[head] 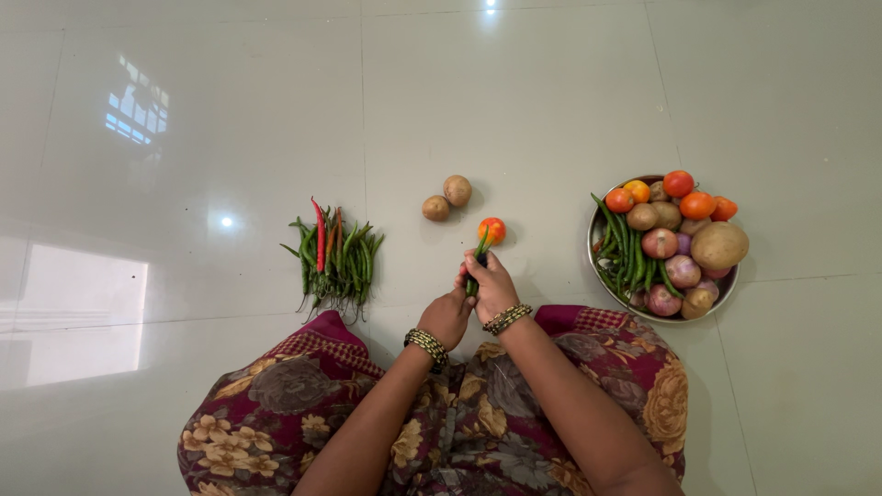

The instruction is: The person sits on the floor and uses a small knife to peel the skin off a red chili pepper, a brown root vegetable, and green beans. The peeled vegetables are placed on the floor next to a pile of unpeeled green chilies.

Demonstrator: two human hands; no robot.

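I sit on a pale tiled floor with a flowered maroon cloth over my knees. My left hand (446, 316) and my right hand (492, 285) meet in front of me, both closed around a few green chillies (479, 253) whose tips stick out upward. Just beyond those tips lies an orange-red tomato (492, 230) on the floor. Each wrist wears beaded bangles.
A heap of green chillies with a red one (336, 259) lies on the floor to the left. Two small potatoes (447, 197) sit ahead. A round steel plate (595, 261) at the right holds tomatoes, potatoes, onions and more green chillies.
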